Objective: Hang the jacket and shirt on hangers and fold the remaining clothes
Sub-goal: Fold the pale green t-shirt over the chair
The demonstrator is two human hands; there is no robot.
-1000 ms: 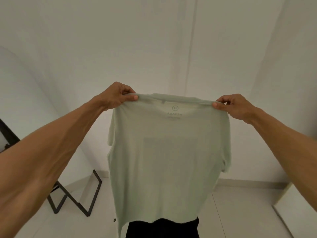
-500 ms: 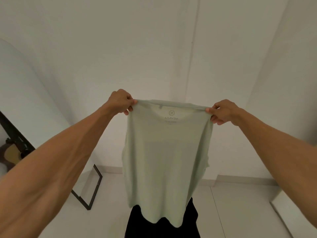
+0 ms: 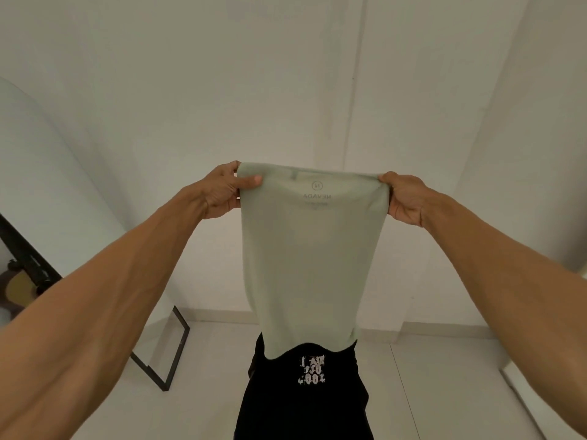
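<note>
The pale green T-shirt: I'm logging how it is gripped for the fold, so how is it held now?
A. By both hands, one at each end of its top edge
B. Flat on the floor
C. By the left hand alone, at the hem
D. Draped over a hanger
A: the left hand and right hand each pinch one end of the pale green T-shirt top edge, and it hangs in the air.

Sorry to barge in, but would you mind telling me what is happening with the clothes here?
A person is holding a pale green T-shirt up at arm's length, the left hand and the right hand each pinching one end of its top edge. The sides look folded in, so it hangs as a narrow panel, apparently partway through folding. Its hem overlaps a black garment with white print below. A black-framed mirror leans against the wall at left. No hanger is visible.
</note>
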